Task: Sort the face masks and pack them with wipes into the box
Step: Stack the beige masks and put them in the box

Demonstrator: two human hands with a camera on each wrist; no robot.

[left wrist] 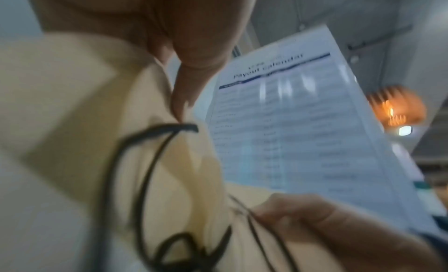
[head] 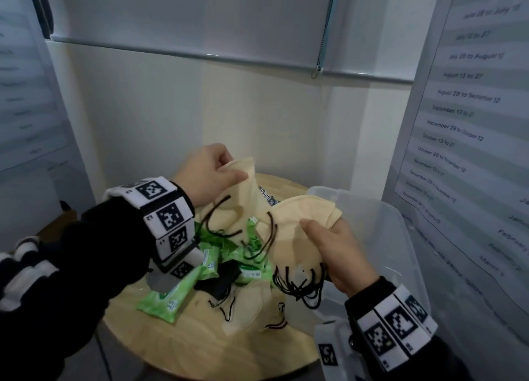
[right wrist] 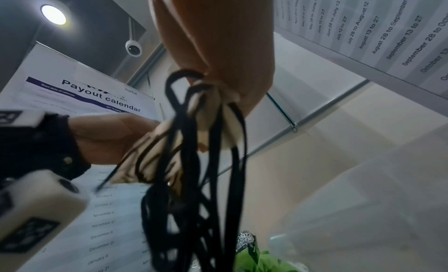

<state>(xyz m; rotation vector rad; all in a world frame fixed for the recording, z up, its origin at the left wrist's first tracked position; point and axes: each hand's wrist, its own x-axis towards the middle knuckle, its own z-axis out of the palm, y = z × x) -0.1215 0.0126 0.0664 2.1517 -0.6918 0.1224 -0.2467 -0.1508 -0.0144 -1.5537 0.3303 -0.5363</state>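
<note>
Left hand (head: 207, 174) pinches cream mask (head: 243, 186) hanging lengthwise down; right hand (head: 340, 249) grips mask stack (head: 297, 223)

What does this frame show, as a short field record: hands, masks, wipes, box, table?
left hand: pinches one beige mask by its top edge, lifted above the pile
right hand: grips a stack of beige masks, black ear loops hanging below
wipes: green packs lie on the table among the masks
black mask: lies in the pile
loose masks: more beige masks on the table's near side
box: clear plastic box at right; contents unclear
table: round wooden table
</note>
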